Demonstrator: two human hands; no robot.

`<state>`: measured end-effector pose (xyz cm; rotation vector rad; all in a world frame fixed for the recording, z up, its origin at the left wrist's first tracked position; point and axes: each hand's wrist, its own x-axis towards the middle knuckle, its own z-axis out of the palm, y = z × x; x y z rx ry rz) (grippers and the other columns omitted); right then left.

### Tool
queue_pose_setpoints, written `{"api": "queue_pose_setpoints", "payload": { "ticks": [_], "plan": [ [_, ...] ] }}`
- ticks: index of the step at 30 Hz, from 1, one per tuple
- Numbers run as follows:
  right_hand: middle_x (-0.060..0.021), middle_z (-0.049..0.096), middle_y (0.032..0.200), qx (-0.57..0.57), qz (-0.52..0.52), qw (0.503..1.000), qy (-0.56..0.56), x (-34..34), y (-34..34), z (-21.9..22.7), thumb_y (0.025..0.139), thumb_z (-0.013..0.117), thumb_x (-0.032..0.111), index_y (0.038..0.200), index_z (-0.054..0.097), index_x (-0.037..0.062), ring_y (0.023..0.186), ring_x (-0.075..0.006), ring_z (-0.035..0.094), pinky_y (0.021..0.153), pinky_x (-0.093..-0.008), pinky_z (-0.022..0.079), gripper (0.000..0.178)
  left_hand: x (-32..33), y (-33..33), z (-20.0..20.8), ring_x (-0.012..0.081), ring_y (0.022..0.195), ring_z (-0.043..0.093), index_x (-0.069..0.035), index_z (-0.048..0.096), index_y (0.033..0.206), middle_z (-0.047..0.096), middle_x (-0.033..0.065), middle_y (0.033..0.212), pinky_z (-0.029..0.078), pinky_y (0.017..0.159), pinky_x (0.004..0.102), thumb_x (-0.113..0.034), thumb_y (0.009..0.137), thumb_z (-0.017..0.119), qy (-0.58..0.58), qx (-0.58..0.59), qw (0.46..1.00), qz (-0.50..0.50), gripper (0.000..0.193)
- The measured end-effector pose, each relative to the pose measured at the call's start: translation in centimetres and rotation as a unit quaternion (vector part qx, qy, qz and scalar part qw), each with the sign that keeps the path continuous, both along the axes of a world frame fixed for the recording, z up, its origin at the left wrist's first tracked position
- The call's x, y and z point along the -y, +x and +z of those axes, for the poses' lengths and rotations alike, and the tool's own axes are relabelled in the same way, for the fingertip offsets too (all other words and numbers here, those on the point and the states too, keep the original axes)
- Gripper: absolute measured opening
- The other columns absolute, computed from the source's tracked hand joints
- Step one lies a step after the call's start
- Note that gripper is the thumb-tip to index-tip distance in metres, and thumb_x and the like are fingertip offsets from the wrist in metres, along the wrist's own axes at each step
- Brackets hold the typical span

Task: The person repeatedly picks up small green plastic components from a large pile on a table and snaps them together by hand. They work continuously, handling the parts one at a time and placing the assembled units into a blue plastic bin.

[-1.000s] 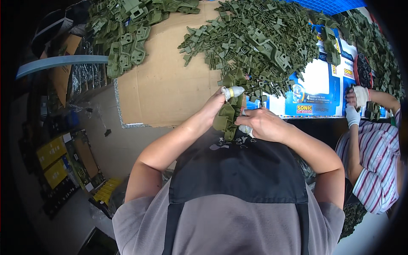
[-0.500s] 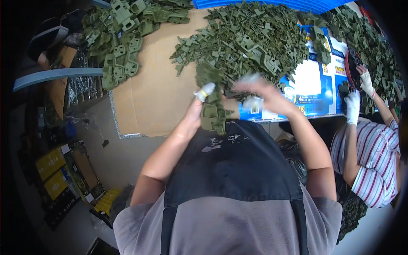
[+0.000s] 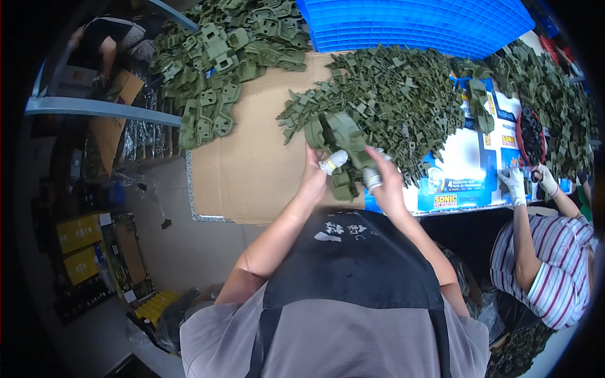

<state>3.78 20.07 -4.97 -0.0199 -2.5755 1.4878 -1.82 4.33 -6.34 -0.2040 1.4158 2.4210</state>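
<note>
My left hand [image 3: 316, 171], its thumb wrapped in white and yellow, is closed on a dark green moulded plastic part [image 3: 341, 187] in front of my apron. A lighter green hollow plastic part [image 3: 345, 128] lies across it, touching it. On the right side of these two parts, my right hand [image 3: 386, 179] has its fingers bent against the lighter one and appears to grip it; white wrapping shows on its fingers too. Just beyond both hands spreads a heap of small green plastic pieces [image 3: 397, 94].
Larger green vehicle-shaped parts [image 3: 220, 50] pile up at the far left of the cardboard-covered table [image 3: 252, 151]. A blue plastic crate [image 3: 416, 25] stands behind the heap. To the right, a co-worker's white-gloved hands [image 3: 517, 186] work beside a red-rimmed round container [image 3: 531, 135].
My right hand has come in from the right to the parts by my left hand. A lighter green part now lies against the dark one. The view has shifted, showing more of the crate.
</note>
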Motion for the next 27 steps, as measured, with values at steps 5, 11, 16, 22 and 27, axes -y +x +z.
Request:
{"api": "queue_pose_setpoints", "payload": {
  "ticks": [5,11,16,22,27],
  "plan": [
    [-0.0205,0.052,0.116,0.022,0.040,0.999,0.016,1.4,0.6,2.5,0.074,0.059,-0.001,0.129,0.041,0.0078,0.108,-0.0359,0.048,0.091,-0.0376,0.039,0.058,-0.8,0.9,-0.3,0.0203,0.117,0.041,-0.015,0.015,0.135,0.037,0.0093,0.128,0.042,0.092,0.0318,0.001,0.073,0.066,0.000,-0.043,0.999,0.011,0.081],
    [-0.0191,0.043,0.128,0.033,0.147,0.988,-0.017,1.4,0.6,3.3,0.079,0.060,0.009,0.134,0.035,0.0085,0.114,-0.0328,0.043,0.095,-0.0372,0.036,0.060,0.1,1.0,0.9,0.0194,0.099,0.055,-0.008,0.026,0.125,0.049,0.0116,0.116,0.049,0.081,0.0312,-0.002,0.076,0.065,-0.025,-0.002,0.998,0.054,0.063],
    [-0.0098,0.030,0.139,0.197,0.096,0.848,-0.483,-0.4,0.8,1.2,0.085,0.057,0.017,0.140,0.021,0.0103,0.125,-0.0223,0.034,0.101,-0.0345,0.030,0.066,1.4,0.3,0.7,0.0182,0.095,0.057,-0.008,0.030,0.123,0.051,0.0107,0.113,0.052,0.076,0.0309,-0.006,0.081,0.061,0.030,-0.003,0.997,0.076,0.053],
    [-0.0126,0.054,0.111,0.301,0.085,0.855,-0.413,-1.0,1.2,1.7,0.081,0.063,0.017,0.133,0.036,0.0062,0.103,-0.0203,0.053,0.090,-0.0324,0.043,0.060,3.9,0.9,-0.9,0.0265,0.126,0.030,-0.015,-0.002,0.142,0.028,0.0160,0.136,0.026,0.104,0.0409,-0.024,0.072,0.072,0.064,-0.087,0.991,0.082,0.103],
    [-0.0213,0.052,0.120,0.172,0.162,0.971,-0.026,-4.1,2.0,3.2,0.079,0.063,0.018,0.129,0.040,0.0031,0.110,-0.0323,0.051,0.094,-0.0358,0.039,0.057,2.4,-0.4,8.8,0.0322,0.130,0.025,-0.011,0.014,0.141,0.029,0.0202,0.138,0.023,0.105,0.0422,-0.036,0.072,0.068,-0.491,-0.441,0.720,-0.214,0.091]
  ]
}}
